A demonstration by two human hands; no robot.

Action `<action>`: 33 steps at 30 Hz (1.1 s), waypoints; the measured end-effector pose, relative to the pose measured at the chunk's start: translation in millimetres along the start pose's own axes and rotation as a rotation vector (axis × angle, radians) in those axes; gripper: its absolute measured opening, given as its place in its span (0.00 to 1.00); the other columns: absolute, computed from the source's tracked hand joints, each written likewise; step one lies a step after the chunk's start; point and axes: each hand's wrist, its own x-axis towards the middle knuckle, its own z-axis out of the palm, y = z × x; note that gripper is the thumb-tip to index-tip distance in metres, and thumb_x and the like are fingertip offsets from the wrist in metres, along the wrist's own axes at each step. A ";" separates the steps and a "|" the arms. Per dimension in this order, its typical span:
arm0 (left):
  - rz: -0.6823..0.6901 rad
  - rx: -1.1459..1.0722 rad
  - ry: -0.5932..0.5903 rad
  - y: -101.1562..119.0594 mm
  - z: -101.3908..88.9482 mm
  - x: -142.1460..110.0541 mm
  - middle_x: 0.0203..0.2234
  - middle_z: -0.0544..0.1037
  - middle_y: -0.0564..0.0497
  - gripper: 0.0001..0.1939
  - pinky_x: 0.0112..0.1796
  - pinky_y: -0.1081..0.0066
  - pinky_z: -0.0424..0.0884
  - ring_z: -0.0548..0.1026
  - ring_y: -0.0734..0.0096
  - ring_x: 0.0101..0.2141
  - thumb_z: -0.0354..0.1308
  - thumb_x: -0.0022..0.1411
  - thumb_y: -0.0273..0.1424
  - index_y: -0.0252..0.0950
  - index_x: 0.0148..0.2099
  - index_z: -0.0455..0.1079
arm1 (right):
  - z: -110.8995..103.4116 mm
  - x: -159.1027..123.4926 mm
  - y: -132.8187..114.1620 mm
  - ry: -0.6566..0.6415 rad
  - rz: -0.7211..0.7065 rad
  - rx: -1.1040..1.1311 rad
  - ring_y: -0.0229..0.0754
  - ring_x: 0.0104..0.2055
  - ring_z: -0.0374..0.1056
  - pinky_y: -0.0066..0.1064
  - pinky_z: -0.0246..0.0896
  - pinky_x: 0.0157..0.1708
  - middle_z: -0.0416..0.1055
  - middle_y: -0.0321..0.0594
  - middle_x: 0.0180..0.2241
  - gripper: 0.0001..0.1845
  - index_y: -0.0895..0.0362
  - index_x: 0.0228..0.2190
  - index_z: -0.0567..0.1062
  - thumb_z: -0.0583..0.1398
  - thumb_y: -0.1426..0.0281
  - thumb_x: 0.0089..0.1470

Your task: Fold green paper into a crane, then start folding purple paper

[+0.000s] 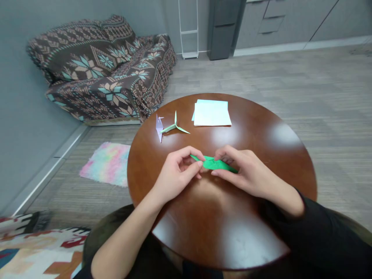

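A bright green piece of folded paper (pixel 214 164), long and narrow with pointed ends, is held between both hands just above the round table. My left hand (pixel 183 167) pinches its left part between thumb and index finger. On the other side my right hand (pixel 241 167) has thumb and fingers closed on the paper's right part. The fingers cover some of its folds. Farther back stand a pale green three-pointed folded paper (pixel 175 125) and a purple folded paper (pixel 159 128) with a small light tip, close together.
A stack of light paper sheets (pixel 212 113) lies at the back of the brown round table (pixel 270 155). Beyond it are a patterned sofa (pixel 110 77) and a pastel fluffy rug (pixel 106 162) at the left. Grey cabinets (pixel 279 23) line the far wall.
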 end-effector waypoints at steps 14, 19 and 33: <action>0.036 0.049 -0.003 -8.4 2.8 0.7 0.31 0.82 0.49 0.07 0.38 0.73 0.78 0.82 0.70 0.32 0.62 0.67 0.33 0.34 0.41 0.74 | 0.8 4.5 -2.5 0.076 -0.058 0.033 0.44 0.37 0.71 0.33 0.64 0.37 0.78 0.42 0.37 0.02 0.55 0.36 0.76 0.62 0.70 0.63; 0.101 0.113 -0.077 -7.3 3.3 -0.8 0.32 0.83 0.51 0.04 0.36 0.76 0.76 0.82 0.71 0.33 0.62 0.67 0.30 0.35 0.40 0.77 | 3.8 3.6 -6.6 0.062 -0.048 0.063 0.41 0.32 0.69 0.31 0.61 0.33 0.76 0.39 0.32 0.08 0.55 0.33 0.75 0.66 0.65 0.61; 0.114 0.106 0.006 -9.8 1.1 -0.6 0.33 0.85 0.48 0.04 0.37 0.75 0.76 0.81 0.70 0.32 0.66 0.62 0.29 0.33 0.37 0.80 | 2.4 2.3 -4.8 0.061 -0.007 0.057 0.40 0.32 0.67 0.30 0.59 0.34 0.75 0.38 0.32 0.08 0.56 0.33 0.74 0.66 0.66 0.60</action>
